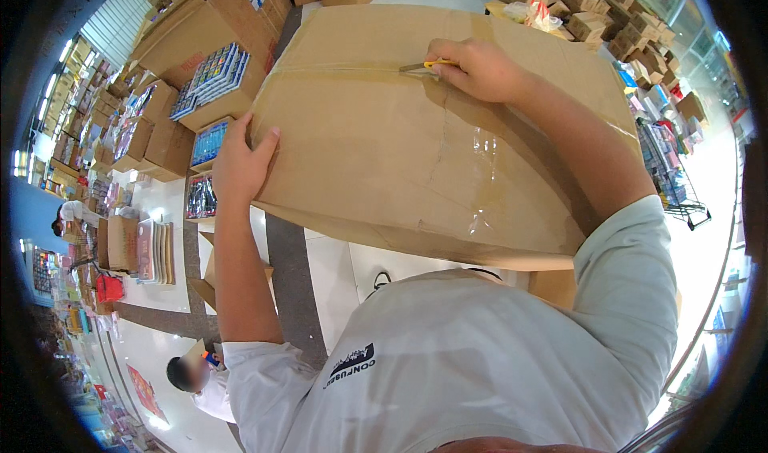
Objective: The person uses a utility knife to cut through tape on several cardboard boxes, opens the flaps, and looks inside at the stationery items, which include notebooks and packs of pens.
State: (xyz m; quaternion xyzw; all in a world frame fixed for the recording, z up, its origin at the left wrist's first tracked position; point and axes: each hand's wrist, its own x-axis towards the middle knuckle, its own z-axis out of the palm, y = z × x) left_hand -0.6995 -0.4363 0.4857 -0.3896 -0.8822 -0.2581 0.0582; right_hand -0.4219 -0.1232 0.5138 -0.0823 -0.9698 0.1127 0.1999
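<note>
Before me stands a large cardboard carton [360,147], its top seam [336,69] running left to right under clear packing tape. My right hand [477,69] grips a yellow box cutter [441,64], and its metal blade [411,67] lies at the seam near the middle of the top. At the carton's left edge my left hand [243,162] rests with the thumb on top and the fingers over the side. Glossy tape [486,153] also crosses the top from back to front, beside a creased line in the cardboard.
Open cartons of packaged goods [210,81] stand to the left. A shopping cart [672,165] is at the right, with stacked cartons [600,15] beyond. A person [198,381] is at the lower left; another person [75,213] bends farther off. Flat boards [155,252] lean beside a carton.
</note>
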